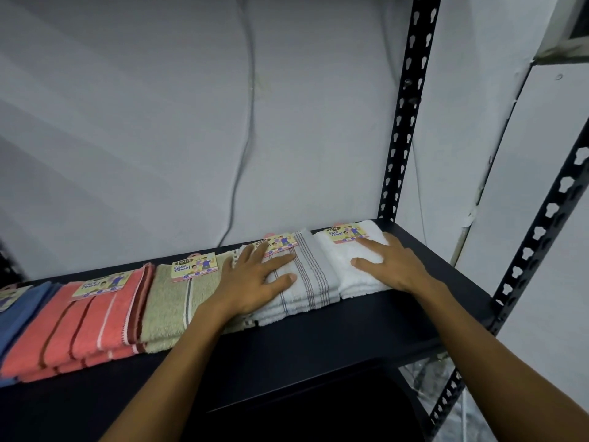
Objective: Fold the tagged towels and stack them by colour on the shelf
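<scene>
My left hand lies flat, fingers spread, on the grey striped towel stack; my right hand, fingers spread, presses the white stack on the shelf.

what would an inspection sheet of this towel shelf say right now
surface: black shelf, bare along the front
job's things: folded tagged stacks in a row: blue stack, coral stack, beige stack, grey striped stack, white stack
clutter: nothing seen
grippers: left hand flat on the grey striped stack; right hand flat on the white stack
cables: grey cable down the wall
surroundings: slotted black upright, grey wall
</scene>
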Demonstrator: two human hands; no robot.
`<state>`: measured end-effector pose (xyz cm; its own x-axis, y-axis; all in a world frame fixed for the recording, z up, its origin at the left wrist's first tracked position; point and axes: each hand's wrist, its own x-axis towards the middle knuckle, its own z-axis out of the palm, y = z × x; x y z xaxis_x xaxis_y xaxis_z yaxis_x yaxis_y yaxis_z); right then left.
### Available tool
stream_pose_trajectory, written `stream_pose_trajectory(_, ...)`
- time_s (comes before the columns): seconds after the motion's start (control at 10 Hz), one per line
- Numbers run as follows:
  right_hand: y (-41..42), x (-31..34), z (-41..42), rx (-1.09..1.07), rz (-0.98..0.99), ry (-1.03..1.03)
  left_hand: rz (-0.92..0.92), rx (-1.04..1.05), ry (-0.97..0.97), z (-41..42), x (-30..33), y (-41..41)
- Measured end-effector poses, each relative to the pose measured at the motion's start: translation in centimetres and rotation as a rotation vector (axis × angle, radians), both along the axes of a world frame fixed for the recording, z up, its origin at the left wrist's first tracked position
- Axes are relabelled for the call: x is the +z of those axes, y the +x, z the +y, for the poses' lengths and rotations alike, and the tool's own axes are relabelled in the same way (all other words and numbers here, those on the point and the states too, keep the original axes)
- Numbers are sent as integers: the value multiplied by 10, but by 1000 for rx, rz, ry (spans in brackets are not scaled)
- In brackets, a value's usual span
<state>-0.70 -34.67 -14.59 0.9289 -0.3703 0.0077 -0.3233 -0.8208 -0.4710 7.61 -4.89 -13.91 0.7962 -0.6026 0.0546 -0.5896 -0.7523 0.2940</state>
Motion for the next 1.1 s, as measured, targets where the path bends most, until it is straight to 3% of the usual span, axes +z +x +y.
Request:
stream_pose_trajectory(0.4, -1, 13, 5, 21, 60, -29, -3, -5, -42, -3, 0, 0)
stream_pose_trajectory(0.5, -2, 18, 19, -32, 57, -277, -40, -13, -183, 1, -3, 4)
stream_pose_trajectory(0.6, -6, 24, 46, 65, -164, -314, -140, -30, -280, 13, -4, 2)
stream_pose_trajectory(0.7, -13, 25, 87, 283, -398, -141, -265, 15, -243, 32, -1, -10)
stream_pose_trajectory(0.8, -21, 19, 125, 427, -436, -110, -396, 113, -209, 58, -6, -23)
stream_pose_trajectory(0.9, -18, 6, 140, 448, -344, -189, -406, 156, -216, 74, -13, -39)
stream_pose_trajectory(1.0, -18, 6, 143, 418, -345, -155, -359, 74, -297, 83, -17, -46)
stream_pose_trajectory(1.1, -36, 28, 143, 351, -475, 100, -168, 126, -551, 96, -2, -58)
